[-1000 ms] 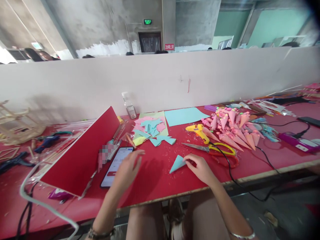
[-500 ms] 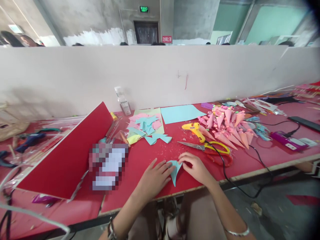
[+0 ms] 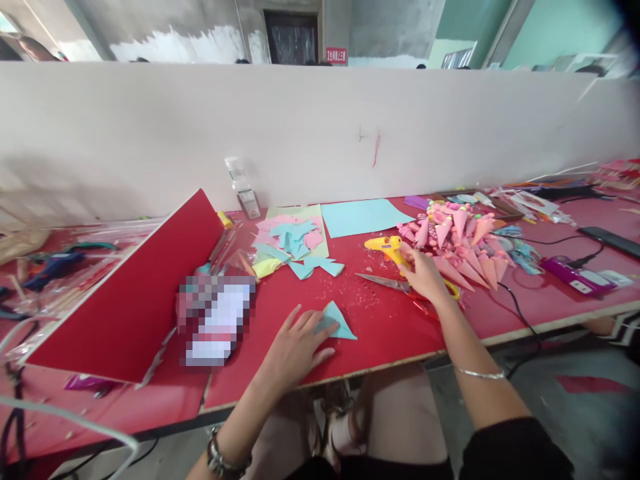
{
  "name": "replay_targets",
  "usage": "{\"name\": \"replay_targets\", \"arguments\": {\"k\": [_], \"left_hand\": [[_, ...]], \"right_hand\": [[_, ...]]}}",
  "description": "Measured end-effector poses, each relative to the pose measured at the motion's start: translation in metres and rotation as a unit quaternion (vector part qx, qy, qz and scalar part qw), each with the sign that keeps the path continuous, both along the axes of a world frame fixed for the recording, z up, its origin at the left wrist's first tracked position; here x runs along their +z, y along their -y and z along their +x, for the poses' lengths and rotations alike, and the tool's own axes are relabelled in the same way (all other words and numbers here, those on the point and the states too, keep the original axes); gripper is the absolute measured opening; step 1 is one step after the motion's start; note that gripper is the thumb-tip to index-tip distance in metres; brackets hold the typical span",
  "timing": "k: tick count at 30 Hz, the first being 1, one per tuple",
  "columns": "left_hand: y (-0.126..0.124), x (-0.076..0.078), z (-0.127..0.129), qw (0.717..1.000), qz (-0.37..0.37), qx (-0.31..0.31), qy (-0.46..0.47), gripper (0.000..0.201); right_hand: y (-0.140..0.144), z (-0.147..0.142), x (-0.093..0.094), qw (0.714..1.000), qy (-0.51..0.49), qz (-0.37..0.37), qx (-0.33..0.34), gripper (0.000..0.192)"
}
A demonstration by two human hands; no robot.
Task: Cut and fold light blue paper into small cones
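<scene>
The left hand (image 3: 295, 343) lies flat and open on the red table (image 3: 390, 333), fingers spread, its fingertips pressing the left edge of a small light-blue paper triangle (image 3: 337, 321). The right hand (image 3: 424, 275) is stretched away to the right and farther back, at the handle of the yellow glue gun (image 3: 386, 247); whether its fingers have closed around the handle cannot be told, since the back of the hand hides them. The two hands are well apart.

The blue triangle lies flat near the front edge of the table, its point toward the back and its long bottom edge running left to right, sloping slightly down to the right. It sits between the hands but is pinned only by the left, which is clearly the nearer one; from the right hand it lies to the left and closer to the person.

Just in front of the glue gun, the scissors (image 3: 387, 283) lie with blades pointing left, partly under the right hand. Beyond them sits a heap of pink paper cones (image 3: 463, 243). Behind the triangle are blue and pink paper scraps (image 3: 295, 243) and a light-blue sheet (image 3: 363, 217). To the left, a red board (image 3: 135, 300) leans, with a blurred-out phone (image 3: 217, 320) beside it.
</scene>
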State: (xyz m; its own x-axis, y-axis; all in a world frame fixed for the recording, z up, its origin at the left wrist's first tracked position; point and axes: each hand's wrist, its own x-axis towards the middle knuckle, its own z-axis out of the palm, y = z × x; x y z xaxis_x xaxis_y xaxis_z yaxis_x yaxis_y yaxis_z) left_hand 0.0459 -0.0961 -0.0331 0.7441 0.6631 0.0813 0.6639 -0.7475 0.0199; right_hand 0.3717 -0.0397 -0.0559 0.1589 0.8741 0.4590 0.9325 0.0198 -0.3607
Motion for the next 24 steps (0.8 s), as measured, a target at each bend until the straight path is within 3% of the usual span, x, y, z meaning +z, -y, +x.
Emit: {"name": "replay_targets", "arguments": {"k": [3, 10, 16, 20, 24], "left_hand": [[-0.001, -0.002, 0.002, 0.999, -0.036, 0.003, 0.011, 0.040], [0.006, -0.006, 0.005, 0.999, -0.041, 0.017, 0.017, 0.045], [0.013, -0.011, 0.002, 0.999, -0.008, 0.023, 0.042, 0.050], [0.016, -0.012, 0.006, 0.996, -0.006, 0.062, 0.060, 0.055], [0.014, -0.013, 0.009, 0.996, -0.030, 0.054, 0.060, 0.057]], "right_hand": [[-0.008, -0.002, -0.004, 0.999, -0.010, -0.038, 0.006, 0.031], [-0.002, -0.016, 0.009, 1.000, -0.009, 0.001, -0.029, 0.036], [0.022, -0.032, 0.029, 0.995, -0.073, -0.009, -0.062, 0.038], [0.045, -0.048, 0.039, 0.997, -0.026, -0.014, -0.072, 0.052], [0.060, -0.056, 0.043, 0.998, 0.030, -0.021, -0.047, 0.064]]}}
